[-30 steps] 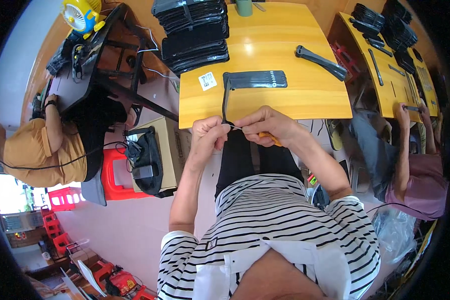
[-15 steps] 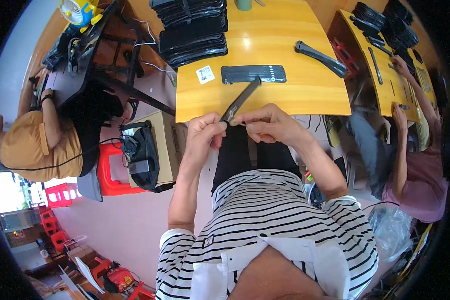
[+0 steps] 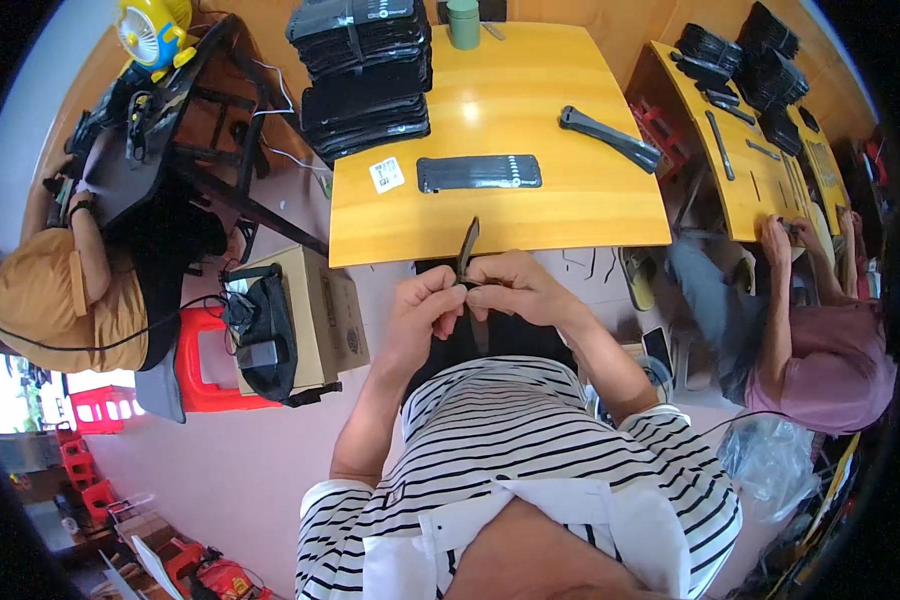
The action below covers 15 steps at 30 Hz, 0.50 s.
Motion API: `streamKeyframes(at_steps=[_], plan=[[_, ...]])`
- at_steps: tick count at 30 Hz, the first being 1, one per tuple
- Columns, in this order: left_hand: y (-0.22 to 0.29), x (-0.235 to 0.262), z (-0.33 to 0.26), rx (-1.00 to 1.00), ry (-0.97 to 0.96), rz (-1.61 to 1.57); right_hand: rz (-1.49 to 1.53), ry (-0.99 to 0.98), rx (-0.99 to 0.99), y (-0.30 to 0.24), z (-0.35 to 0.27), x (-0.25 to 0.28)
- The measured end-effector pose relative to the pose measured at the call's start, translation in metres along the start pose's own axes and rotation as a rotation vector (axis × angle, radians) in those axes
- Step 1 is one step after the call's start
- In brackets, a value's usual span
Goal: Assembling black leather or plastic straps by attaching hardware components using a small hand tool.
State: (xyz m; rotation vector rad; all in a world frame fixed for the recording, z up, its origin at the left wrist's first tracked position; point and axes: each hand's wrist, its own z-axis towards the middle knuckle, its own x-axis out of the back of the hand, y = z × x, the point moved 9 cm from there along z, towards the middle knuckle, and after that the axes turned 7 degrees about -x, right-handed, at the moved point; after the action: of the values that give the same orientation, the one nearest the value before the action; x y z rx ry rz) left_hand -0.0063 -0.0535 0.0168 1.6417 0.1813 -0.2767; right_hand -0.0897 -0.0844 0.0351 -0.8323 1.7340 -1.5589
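Both hands, left point(image 3: 422, 308) and right point(image 3: 515, 290), pinched a dark strip point(image 3: 467, 248) at the desk point(image 3: 590, 205) edge; a black tray point(image 3: 479, 172) lay at 12 o'clock, unobstructed.

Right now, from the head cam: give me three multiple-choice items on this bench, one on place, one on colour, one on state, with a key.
1. Where does the flat black strip with the row of pale dots lie?
A. on the yellow table
B. on the cardboard box
C. on the red stool

2. What colour is the stool beside the cardboard box?
A. blue
B. red
C. green

3. How is the narrow dark strip held?
A. lying flat on the table
B. pinched between both hands, pointing up
C. in one hand only

Key: A, it rests on the table top; B, its seat shows red; B, left hand and right hand meet at its lower end.
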Motion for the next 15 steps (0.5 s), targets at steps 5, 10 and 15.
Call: streamKeyframes(at_steps=[5,10,15], plan=[[-0.022,-0.007,0.011,-0.024,0.027,-0.181,0.833,0.254,-0.191,0.057,-0.009,0.032],[-0.022,0.040,-0.017,0.071,0.042,-0.507,1.247,0.721,0.168,0.077,-0.069,0.213],[-0.003,0.158,-0.081,-0.072,0.273,-0.885,1.232,0.702,0.522,0.007,-0.157,0.294]])
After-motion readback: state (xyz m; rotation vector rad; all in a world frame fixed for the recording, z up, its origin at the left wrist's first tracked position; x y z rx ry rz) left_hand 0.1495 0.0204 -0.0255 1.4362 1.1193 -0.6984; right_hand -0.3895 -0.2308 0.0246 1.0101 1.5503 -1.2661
